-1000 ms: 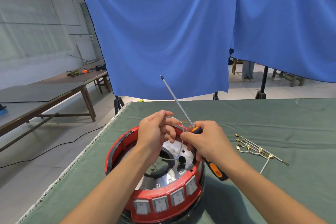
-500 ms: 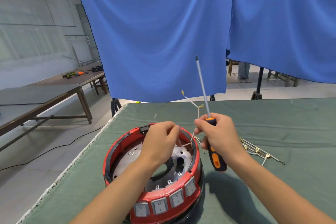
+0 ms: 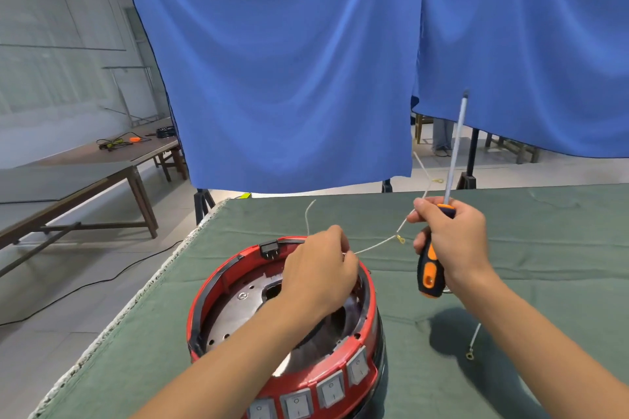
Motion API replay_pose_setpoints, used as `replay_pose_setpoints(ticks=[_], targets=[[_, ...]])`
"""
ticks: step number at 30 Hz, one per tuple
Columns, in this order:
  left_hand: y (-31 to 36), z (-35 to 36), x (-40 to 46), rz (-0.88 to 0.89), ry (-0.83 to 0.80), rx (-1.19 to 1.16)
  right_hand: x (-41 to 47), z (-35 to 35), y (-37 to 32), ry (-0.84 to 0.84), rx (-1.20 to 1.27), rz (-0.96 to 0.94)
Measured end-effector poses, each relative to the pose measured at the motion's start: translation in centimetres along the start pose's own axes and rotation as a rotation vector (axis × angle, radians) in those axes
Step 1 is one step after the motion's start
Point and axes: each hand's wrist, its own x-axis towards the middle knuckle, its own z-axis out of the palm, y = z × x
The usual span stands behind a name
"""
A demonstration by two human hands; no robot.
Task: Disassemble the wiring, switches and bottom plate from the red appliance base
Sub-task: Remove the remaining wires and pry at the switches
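The red appliance base (image 3: 218, 286) lies upside down on the green cloth, its metal bottom plate (image 3: 238, 303) showing inside and several white rocker switches (image 3: 296, 405) along its near rim. My left hand (image 3: 320, 269) hovers over the base's far rim and pinches thin white wires (image 3: 371, 248) with ring terminals. My right hand (image 3: 449, 241) is raised to the right of the base. It grips a black-and-orange screwdriver (image 3: 430, 272), shaft pointing up, and also holds the far end of the wires.
A green cloth covers the table (image 3: 510, 265). One loose wire with a ring terminal (image 3: 473, 343) lies near my right forearm. Blue curtains (image 3: 289, 61) hang behind the table. Wooden tables (image 3: 85, 167) stand at the left, and a cable runs across the floor.
My right hand has moved up and to the right with the screwdriver, drawing the wires out of the base. My left hand has stayed over the rim. The view has shifted left.
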Motion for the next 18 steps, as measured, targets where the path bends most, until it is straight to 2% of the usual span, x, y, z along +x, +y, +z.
replay_pose_setpoints(ticks=[3,6,8,10,13,16,18], targets=[[-0.4,1.0,-0.3,0.127,0.019,0.079,0.5,-0.3,0.7,-0.021,0.072,0.115],[-1.0,1.3,0.4,0.150,-0.075,0.246,0.2,-0.1,1.5,-0.147,0.028,0.159],[-1.2,1.1,0.7,0.149,-0.055,0.300,-0.1,0.2,1.7,-0.171,0.010,0.162],[-1.5,0.4,0.5,0.123,0.035,0.265,-0.1,0.2,1.7,-0.157,0.021,0.168],[-1.6,-0.9,0.1,0.144,0.256,0.138,-0.2,0.2,1.4,-0.165,0.043,0.196],[-0.5,-1.9,0.1,0.303,0.380,0.086,-0.9,0.6,0.7,-0.259,0.050,0.211],[0.5,-2.0,0.3,0.396,0.389,0.069,-1.2,0.9,-0.1,-0.323,0.082,0.223]])
